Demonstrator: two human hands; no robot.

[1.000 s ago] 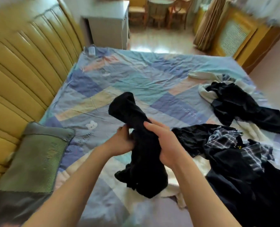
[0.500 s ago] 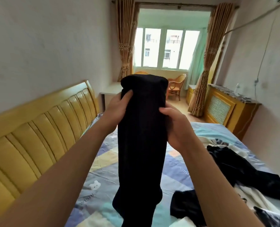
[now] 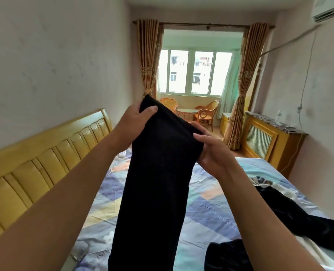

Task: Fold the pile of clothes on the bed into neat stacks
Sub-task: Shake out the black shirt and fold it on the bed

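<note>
Both hands, left [image 3: 132, 122] and right [image 3: 214, 151], pinch the top edge of a long black garment [image 3: 154, 184], held up over the bed [image 3: 207, 212]. The grip looks uneven; I reckon it could hang twisted, or trail into the dark clothes [image 3: 308, 218] lying alongside.

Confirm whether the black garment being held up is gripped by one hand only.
No: the left hand and the right hand each pinch a top corner of the black garment.

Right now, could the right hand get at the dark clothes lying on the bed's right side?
Probably not without letting go: the right hand and left hand both grip the raised black garment. The path down to the dark clothes looks unobstructed.
</note>
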